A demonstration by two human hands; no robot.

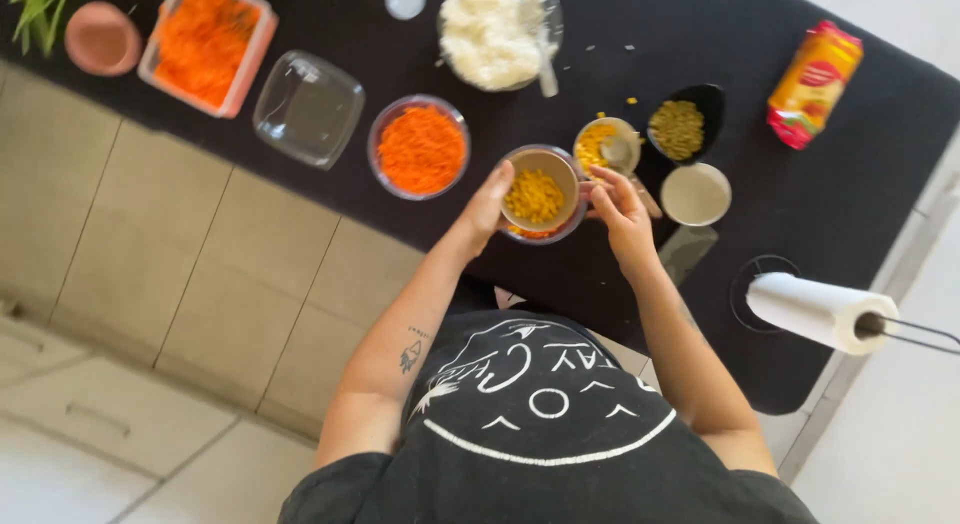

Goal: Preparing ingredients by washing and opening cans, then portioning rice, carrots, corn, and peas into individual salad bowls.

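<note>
Right now your whole work area is the black counter [820, 224], which runs across the top of the view, and everything that matters sits along its near edge. Biggest among the dishes is the bowl of white rice [490, 34] at the far side, with the orange tub of grated carrot [205, 46] and an empty clear container [308, 108] off to your left, and a paper towel roll [822, 311] at your right. Closer in, a glass bowl of grated carrot [421, 149] stands just to the left of your hands. Between both hands sits the small round bowl of corn kernels [537, 194], lifted or tilted toward you at the counter's edge; a second glass rim shows beneath it, so it may be nested over another bowl, though you cannot be sure. Your left hand [487, 206] cups the bowl's left wall, thumb along the rim. Your right hand [618, 209] touches the right side, fingers spread and loosely curled, not clenched. Being round, the bowl has no long axis; it lies dead centre, equally near both hands. Just beyond your right hand stand an opened corn tin [604, 144], a black dish of green peas [681, 127] and a small white cup [696, 195].
</note>
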